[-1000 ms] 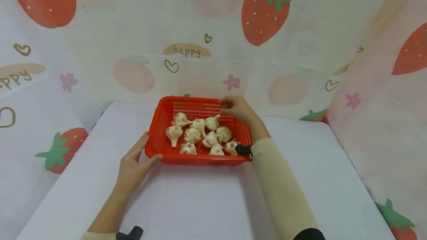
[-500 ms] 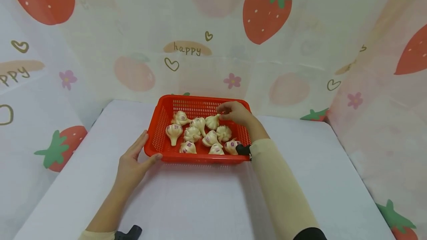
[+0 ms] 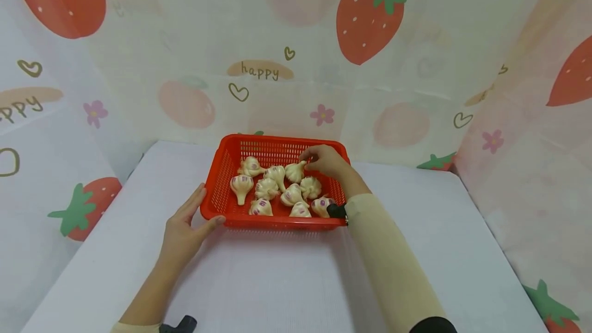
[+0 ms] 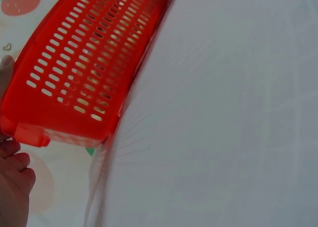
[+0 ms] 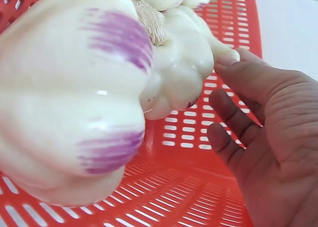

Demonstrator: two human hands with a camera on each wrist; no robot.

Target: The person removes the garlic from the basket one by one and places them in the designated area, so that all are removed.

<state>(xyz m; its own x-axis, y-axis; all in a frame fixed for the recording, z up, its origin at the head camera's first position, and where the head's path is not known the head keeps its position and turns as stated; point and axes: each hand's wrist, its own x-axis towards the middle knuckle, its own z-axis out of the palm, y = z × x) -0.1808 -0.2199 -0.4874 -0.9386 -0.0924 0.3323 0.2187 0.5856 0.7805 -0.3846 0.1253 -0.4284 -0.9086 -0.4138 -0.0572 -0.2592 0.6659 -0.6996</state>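
A red perforated plastic basket (image 3: 277, 223) holds several white garlic bulbs with purple streaks. At its near left corner, my left hand (image 3: 182, 235) grips the rim, thumb on the front and fingers along the side. The left wrist view shows the basket's outer wall (image 4: 59, 113) and part of that hand (image 4: 15, 187). Inside the basket at the back right, my right hand (image 3: 326, 161) pinches the stem of a garlic bulb (image 3: 294, 172). Seen from the right wrist, thumb and index finger of the hand (image 5: 283, 137) meet at the stem of this bulb (image 5: 174, 63).
Under the basket lies a white-covered table (image 3: 287, 281). A strawberry-printed cloth (image 3: 277, 102) hangs behind and along both sides. Another garlic bulb (image 5: 74, 88) fills the left of the right wrist view, close to the camera.
My right hand has come down from above the basket's back right rim to the garlic bulb's stem and now pinches it. The left hand stays at its corner.
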